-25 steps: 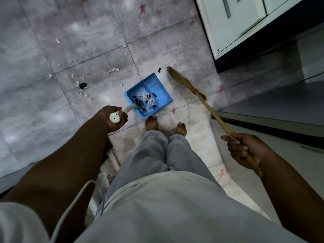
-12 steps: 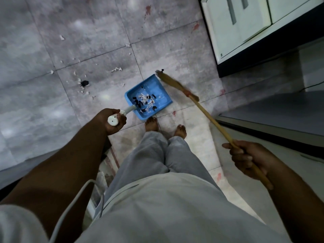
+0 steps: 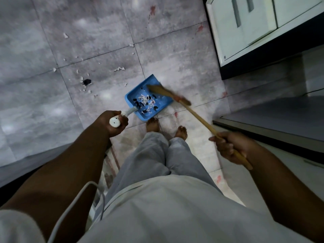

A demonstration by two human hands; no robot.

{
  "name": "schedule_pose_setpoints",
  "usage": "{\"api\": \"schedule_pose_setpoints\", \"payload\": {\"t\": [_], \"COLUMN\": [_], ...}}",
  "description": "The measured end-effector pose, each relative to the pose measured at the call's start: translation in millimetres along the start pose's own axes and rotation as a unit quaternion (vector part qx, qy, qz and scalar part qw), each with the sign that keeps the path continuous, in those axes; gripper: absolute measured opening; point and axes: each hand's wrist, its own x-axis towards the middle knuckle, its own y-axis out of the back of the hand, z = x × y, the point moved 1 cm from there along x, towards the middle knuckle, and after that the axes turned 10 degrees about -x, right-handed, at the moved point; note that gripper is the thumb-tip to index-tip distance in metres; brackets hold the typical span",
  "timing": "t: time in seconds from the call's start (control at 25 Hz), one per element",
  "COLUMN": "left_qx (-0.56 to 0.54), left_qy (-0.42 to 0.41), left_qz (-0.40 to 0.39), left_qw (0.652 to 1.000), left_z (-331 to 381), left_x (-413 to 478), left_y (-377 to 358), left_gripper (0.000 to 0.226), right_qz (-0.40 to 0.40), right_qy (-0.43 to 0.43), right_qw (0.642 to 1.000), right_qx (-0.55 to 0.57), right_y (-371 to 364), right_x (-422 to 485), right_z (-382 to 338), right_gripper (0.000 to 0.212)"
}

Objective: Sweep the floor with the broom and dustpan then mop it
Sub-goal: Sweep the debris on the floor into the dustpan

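Note:
A blue dustpan [image 3: 130, 99] lies on the grey tiled floor just ahead of my bare feet, holding several white and black scraps. My left hand [image 3: 112, 123] grips the end of its white handle. My right hand [image 3: 229, 146] grips the wooden stick of a broom [image 3: 198, 118]. The broom's straw head, blurred, lies over the pan's far right part. More white scraps [image 3: 119, 68] and a black bit [image 3: 87, 81] are scattered on the tiles to the left of the pan.
A white cabinet [image 3: 245, 28] on a dark base stands at the upper right. A dark raised step [image 3: 273, 123] runs along the right. A white cable [image 3: 77, 199] hangs by my left arm. Red stains mark the tiles.
The broom head has swept left from the floor beside the pan to over the pan. My right hand moved slightly left with it. The dustpan and my left hand stayed put.

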Motion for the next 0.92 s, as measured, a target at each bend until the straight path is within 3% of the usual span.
{"api": "schedule_pose_setpoints", "payload": {"t": [0.28, 0.56, 0.92], "left_qx": [-0.001, -0.015, -0.031], "left_qy": [0.017, 0.004, -0.001], "left_qz": [0.001, 0.001, -0.016], "left_qw": [1.0, 1.0, 0.999], "left_z": [4, -4, -3], "left_x": [0, -1, -10], "left_y": [7, 2, 1], "left_gripper": [0.023, 0.023, 0.026], "right_qz": [0.026, 0.031, 0.038], "right_qy": [0.002, -0.025, -0.016], "right_qw": [0.999, 0.999, 0.999], "right_qx": [0.022, 0.0, 0.018], "right_y": [33, -8, 22], "right_x": [-37, -5, -69], "right_z": [31, 31, 58], "right_gripper": [0.03, 0.022, 0.031]}}
